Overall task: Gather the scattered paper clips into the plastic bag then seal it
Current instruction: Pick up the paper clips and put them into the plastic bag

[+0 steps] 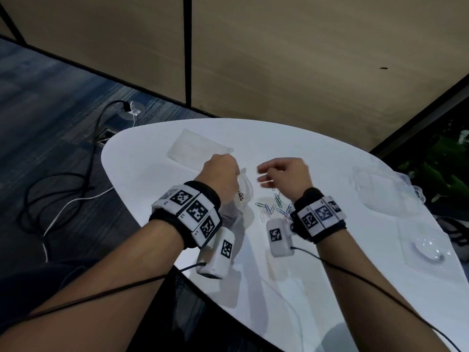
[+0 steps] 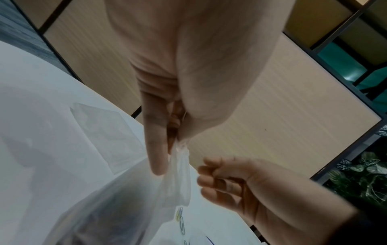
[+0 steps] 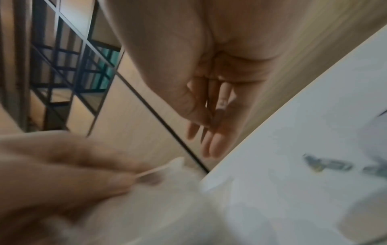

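Note:
My left hand pinches the top edge of a clear plastic bag and holds it lifted above the white table. A few clips show inside the bag. In the left wrist view the fingers squeeze the bag at its rim. My right hand hovers just right of the bag mouth with relaxed fingers and nothing visible in it; its fingers look straight. Several coloured paper clips lie scattered on the table under my right wrist, and some of these paper clips show beside the bag.
A second flat clear bag lies at the far left of the table. Clear plastic containers and a clear blister pack sit at the right. The table's curved edge runs close on the left, with cables on the floor beyond.

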`<action>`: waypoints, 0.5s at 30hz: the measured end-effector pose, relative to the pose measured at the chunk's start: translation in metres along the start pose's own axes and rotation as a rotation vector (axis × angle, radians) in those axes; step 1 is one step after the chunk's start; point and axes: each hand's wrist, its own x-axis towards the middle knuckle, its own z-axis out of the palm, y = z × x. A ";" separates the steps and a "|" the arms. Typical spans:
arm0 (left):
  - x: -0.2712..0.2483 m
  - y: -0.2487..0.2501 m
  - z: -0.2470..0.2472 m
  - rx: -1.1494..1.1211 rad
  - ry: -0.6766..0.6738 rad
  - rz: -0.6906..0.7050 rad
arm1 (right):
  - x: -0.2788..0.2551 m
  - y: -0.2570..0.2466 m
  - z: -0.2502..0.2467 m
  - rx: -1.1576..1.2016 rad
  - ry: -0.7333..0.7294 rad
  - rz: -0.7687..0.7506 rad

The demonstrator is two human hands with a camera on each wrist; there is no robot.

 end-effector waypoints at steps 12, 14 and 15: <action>-0.001 -0.007 0.000 0.054 -0.026 0.006 | 0.011 0.107 0.011 -1.212 -0.432 -0.233; -0.001 -0.006 0.001 0.057 -0.023 0.009 | -0.015 0.117 0.004 -1.341 -0.436 -0.356; -0.001 -0.005 0.001 0.062 -0.024 0.013 | -0.024 0.122 -0.003 -1.385 -0.420 -0.387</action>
